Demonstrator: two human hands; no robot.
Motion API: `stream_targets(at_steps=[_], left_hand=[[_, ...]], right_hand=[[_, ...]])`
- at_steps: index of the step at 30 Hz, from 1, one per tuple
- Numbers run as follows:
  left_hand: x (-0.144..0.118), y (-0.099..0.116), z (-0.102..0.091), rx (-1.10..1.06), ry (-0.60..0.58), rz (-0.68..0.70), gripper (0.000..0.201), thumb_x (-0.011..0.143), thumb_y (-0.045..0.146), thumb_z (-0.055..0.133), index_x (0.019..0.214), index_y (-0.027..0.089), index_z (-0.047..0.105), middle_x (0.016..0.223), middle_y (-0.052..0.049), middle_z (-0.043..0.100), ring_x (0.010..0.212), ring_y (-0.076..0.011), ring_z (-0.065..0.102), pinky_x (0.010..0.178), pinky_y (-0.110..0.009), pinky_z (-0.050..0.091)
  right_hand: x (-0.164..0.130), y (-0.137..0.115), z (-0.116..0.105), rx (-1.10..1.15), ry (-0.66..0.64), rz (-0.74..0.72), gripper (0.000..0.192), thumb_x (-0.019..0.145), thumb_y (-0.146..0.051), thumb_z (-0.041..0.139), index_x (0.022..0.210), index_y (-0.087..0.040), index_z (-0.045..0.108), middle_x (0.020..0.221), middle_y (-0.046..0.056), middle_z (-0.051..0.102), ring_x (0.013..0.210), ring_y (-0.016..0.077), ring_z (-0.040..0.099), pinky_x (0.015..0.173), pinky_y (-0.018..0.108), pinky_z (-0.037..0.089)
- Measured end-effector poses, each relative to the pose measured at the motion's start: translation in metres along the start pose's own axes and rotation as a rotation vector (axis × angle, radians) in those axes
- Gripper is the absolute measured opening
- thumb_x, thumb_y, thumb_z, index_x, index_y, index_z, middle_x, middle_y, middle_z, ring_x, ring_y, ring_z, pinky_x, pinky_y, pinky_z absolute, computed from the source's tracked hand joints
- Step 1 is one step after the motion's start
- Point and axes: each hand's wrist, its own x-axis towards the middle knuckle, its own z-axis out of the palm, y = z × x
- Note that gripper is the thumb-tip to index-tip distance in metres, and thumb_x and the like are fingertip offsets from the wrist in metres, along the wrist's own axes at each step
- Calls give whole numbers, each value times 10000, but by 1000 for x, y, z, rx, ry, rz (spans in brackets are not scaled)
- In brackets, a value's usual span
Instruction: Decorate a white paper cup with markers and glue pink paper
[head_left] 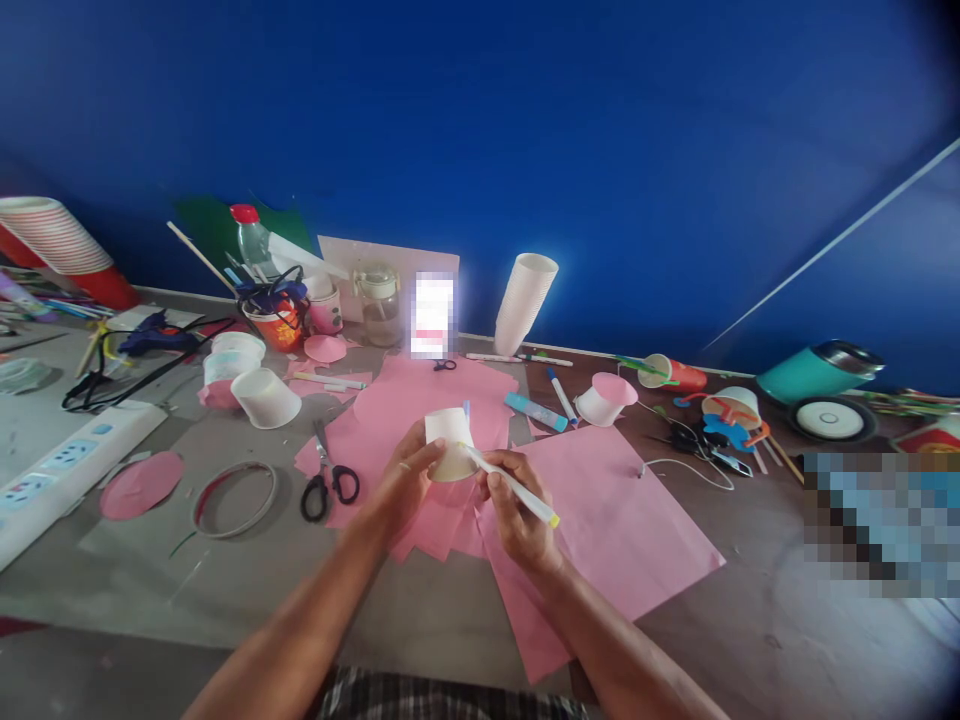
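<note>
White paper cup (448,425) is up in the air in front of the body, over the pink sheets (600,520) on the table (420,620). Left hand (411,470) has it, grip closed round the side, thumb on the near wall. Right hand (525,515) has a pen grip on a white marker (519,486), yellow end pointing away from the cup, other end at the cup wall. Whether it's actually touching: can't tell at this resolution.

Status, my read: marking step, probably early. No clear finished line on the wall facing the camera; the far side is hidden. No pink paper on this cup that I can see.

Around it, cutting looks at least partly done: loose pink disc (142,485) lies at left, scissors (325,462) are down beside the sheets, nobody on them. A cup at right (592,408) has a pink piece (615,388) at one end; can't tell if it's stuck on or just resting. Back left, pink cup (325,312) carries dark marks, so it looks furthest along.

Not worked, as far as I can see: tilted white cup at left (264,400) and the tall cup stack (525,300) against the wall. Glue stick (535,411) lies on the table, unheld. Remaining amount on the held cup: can't judge from this view.
</note>
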Motion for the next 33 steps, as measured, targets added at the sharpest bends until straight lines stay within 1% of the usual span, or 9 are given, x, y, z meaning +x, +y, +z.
stream_targets(at_steps=[6,10,13,16,20,25,29,33], left_hand=[[-1,0,1,1,12,-4,277,767,350,705,982,185,649,889,-39,689,822,-190,628,716,-283,449],[0,-1,-1,9,9,-2,253,774,356,696,955,188,644,885,-34,679,843,-192,625,713,-279,451],[0,-1,-1,15,-8,2,261,791,358,677,990,191,648,914,-37,680,862,-195,620,717,-281,451],[0,0,0,21,9,0,295,772,356,693,1011,188,651,926,-36,682,871,-200,618,722,-283,453],[1,-1,0,15,10,-7,309,778,350,691,1032,180,649,906,-29,679,845,-193,615,727,-284,457],[1,-2,-1,5,-4,-8,320,767,343,703,1042,191,645,893,-25,682,821,-188,623,694,-274,448],[0,-1,0,-2,7,-7,316,764,330,701,1041,191,639,890,-25,676,813,-183,625,695,-273,450],[0,0,1,4,10,-17,323,764,321,697,1055,195,634,915,-27,678,821,-179,625,710,-273,454]], right_hand=[[0,0,0,17,-1,-7,226,958,-398,473,1001,-210,591,708,9,610,599,151,593,591,292,516],[-1,-1,-1,21,-15,-22,220,958,-395,476,1004,-211,588,709,14,605,640,164,620,612,300,526],[-2,-1,0,34,-11,-39,212,956,-383,484,1028,-211,586,729,18,611,652,168,624,626,311,531],[-2,-1,0,26,-14,-54,209,956,-374,490,1047,-213,587,740,19,620,648,163,616,637,316,532],[-3,1,0,-4,-18,-58,214,958,-366,486,1072,-214,584,739,22,627,697,178,637,651,319,536],[-3,2,1,-30,-23,-55,198,951,-345,497,1068,-215,589,776,39,645,735,190,650,645,319,539],[-2,2,1,-22,-16,-66,179,947,-329,502,1059,-220,591,809,38,655,703,174,640,624,305,536],[-1,0,2,-18,-27,-71,173,946,-316,507,1063,-220,591,790,22,653,627,147,615,590,285,529]])
